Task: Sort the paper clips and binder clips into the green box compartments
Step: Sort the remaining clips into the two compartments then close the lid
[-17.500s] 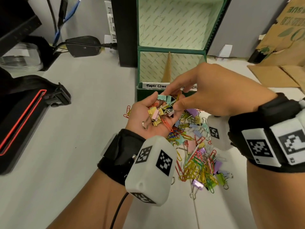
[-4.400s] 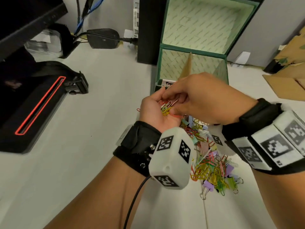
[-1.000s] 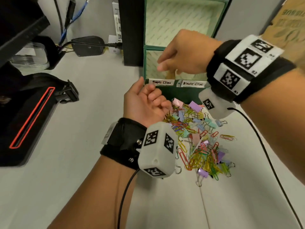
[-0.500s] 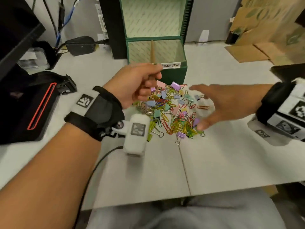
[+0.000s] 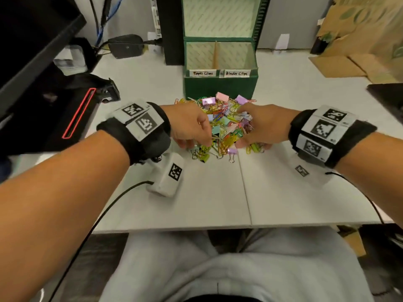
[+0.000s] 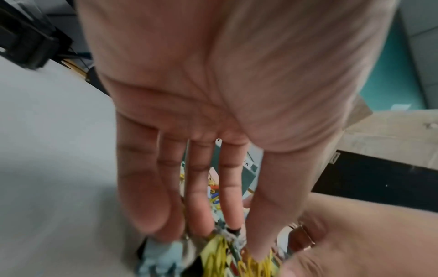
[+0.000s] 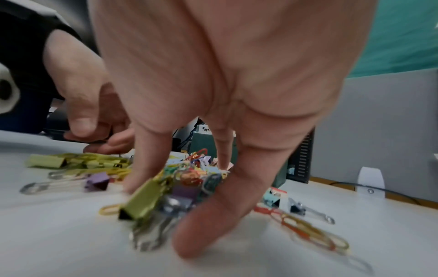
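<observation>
My left hand (image 5: 192, 127) and right hand (image 5: 259, 127) bracket the clip pile (image 5: 224, 125) from either side, palms turned in. Left fingers (image 6: 199, 196) are straight and close together, tips down in the clips — touching, not gripping anything. Right fingers (image 7: 227, 187) are spread a bit and reach down to the desk, w/ a yellow-green binder clip (image 7: 144, 198) and a bunch of others between thumb and fingers (pressed against, not pinched, as far as I can tell).

The pile is a tangle of paper clips and pastel binder clips, lying just in front of the green box (image 5: 220, 86). A few strays sit beside my right hand, e.g. an orange paper clip (image 7: 305, 230).

The box stands lid up, two compartments w/ a divider: left labelled "Paper Clips", right "Binder Clips". Contents can't be seen.

Open white desk (image 5: 218, 192) runs from the pile to the near edge — a seam down the middle. Black case w/ red trim (image 5: 65, 118) at left, cardboard (image 5: 349, 62) at far right.
</observation>
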`<state>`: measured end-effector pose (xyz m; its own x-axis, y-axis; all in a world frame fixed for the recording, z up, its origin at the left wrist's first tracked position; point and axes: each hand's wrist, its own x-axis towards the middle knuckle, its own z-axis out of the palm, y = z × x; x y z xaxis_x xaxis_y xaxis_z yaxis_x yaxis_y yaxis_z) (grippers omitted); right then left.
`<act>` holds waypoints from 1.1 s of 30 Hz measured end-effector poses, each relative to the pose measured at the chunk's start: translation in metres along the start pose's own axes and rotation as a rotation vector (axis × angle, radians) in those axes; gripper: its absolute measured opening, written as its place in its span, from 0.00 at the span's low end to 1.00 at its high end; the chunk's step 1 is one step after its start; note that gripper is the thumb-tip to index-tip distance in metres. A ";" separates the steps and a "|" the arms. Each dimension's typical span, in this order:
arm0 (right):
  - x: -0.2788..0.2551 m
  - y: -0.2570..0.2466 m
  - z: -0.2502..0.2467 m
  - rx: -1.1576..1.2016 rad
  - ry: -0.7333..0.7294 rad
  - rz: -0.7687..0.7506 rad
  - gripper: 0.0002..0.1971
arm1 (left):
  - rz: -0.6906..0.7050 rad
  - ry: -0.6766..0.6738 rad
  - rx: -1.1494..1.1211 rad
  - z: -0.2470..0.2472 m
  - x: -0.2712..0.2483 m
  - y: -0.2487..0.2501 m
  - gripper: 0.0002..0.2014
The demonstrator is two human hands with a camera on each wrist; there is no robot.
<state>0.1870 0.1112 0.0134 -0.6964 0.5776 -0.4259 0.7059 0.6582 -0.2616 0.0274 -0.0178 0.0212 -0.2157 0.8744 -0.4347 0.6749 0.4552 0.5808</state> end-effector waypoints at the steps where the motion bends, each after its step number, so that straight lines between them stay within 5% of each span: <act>1: -0.002 0.002 -0.002 -0.001 -0.003 0.005 0.48 | 0.008 0.029 0.006 -0.002 -0.001 -0.003 0.08; 6: -0.016 0.004 -0.003 0.005 -0.135 0.108 0.64 | -0.086 0.210 0.175 -0.028 -0.002 -0.017 0.40; 9: -0.015 -0.006 -0.001 -0.003 -0.159 0.122 0.67 | -0.163 0.149 0.237 -0.031 0.006 -0.021 0.60; 11: -0.009 -0.015 0.000 -0.003 -0.141 0.110 0.67 | -0.157 0.082 0.211 -0.026 0.011 -0.020 0.63; 15: 0.003 -0.028 0.002 0.048 -0.123 0.104 0.70 | -0.104 0.028 0.218 -0.016 0.019 -0.013 0.57; 18: 0.010 -0.033 0.003 0.028 -0.091 0.089 0.72 | -0.032 0.011 0.093 -0.018 0.026 -0.008 0.42; 21: 0.018 -0.038 0.002 0.092 -0.087 0.090 0.73 | 0.023 0.078 0.163 -0.018 0.034 -0.006 0.37; 27: 0.030 -0.046 -0.002 0.159 -0.062 0.109 0.61 | 0.077 0.220 0.064 -0.010 0.044 -0.009 0.30; 33: 0.040 -0.046 -0.001 0.222 0.023 0.100 0.48 | 0.135 0.191 -0.167 -0.006 0.047 -0.010 0.19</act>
<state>0.1263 0.1041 0.0093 -0.6227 0.6468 -0.4403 0.7808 0.4765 -0.4042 0.0061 0.0196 -0.0009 -0.2716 0.9377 -0.2168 0.5842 0.3397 0.7372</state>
